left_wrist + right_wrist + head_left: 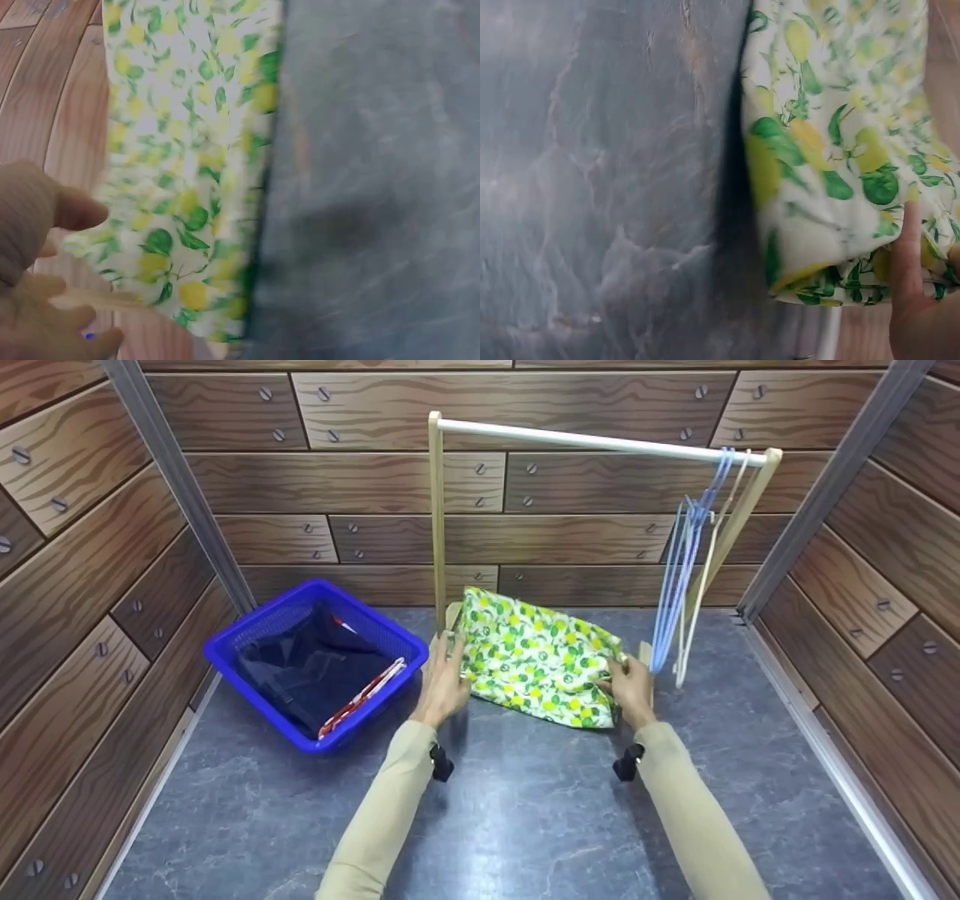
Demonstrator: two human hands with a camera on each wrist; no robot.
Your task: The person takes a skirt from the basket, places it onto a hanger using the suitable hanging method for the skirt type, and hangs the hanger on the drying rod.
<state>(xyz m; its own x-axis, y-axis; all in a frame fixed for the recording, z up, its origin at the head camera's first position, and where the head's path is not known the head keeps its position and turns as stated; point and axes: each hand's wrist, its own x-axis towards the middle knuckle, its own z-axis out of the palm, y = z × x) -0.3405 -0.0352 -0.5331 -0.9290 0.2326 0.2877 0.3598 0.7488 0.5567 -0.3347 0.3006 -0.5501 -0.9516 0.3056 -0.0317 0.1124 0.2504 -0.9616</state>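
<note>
A white cloth (536, 660) printed with yellow lemons and green leaves spreads between both hands, just in front of the wooden rack. My left hand (442, 679) is at its left edge, fingers extended and apart. In the left wrist view, the left thumb and fingers (82, 217) are spread beside the cloth's corner (172, 277). At the opposite edge, my right hand (631, 686) pinches the cloth, which bunches there. The right wrist view shows one finger (907, 255) lying along the fabric (840, 165), with folds under it.
Left of the cloth stands a blue basket (259, 701) holding dark clothing (300, 667) and a red-and-white item (360, 697). A rack with a white rail (585, 438) rises behind; blue hangers (679, 577) and a white hanger (709, 562) hang at its right end. Wood-patterned walls enclose the grey floor.
</note>
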